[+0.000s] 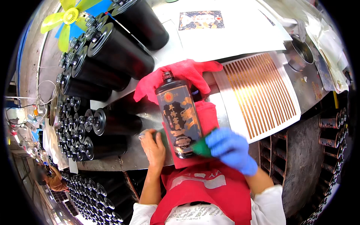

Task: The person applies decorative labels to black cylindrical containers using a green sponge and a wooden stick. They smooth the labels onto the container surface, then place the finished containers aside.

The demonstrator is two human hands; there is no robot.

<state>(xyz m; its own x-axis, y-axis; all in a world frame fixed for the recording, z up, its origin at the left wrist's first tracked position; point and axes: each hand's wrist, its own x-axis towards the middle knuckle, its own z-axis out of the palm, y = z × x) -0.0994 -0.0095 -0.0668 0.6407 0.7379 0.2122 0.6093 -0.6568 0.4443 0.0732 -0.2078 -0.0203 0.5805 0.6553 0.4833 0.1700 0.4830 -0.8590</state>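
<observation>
A black bottle (178, 118) with a gold, orange and grey decal lies tilted on red cloth (208, 114), its neck pointing away from me. My right hand (230, 148), in a blue glove and slightly blurred, grips a green scraper (202, 148) pressed against the bottle's lower right side. To the left of the bottle is my bare left hand (153, 149), thumb and fingers apart, holding nothing that I can make out. A bit of green (163, 135) shows between that hand and the bottle. Behind the bottle, a bunched red cloth (187, 69) surrounds its neck.
A sheet of gold strips (262, 93) lies to the right, and a patterned decal sheet (201, 20) rests on white paper behind. Black bottles (120, 48) crowd the left side beside a yellow-green fan (70, 17). At the far right stands a metal pot (300, 54).
</observation>
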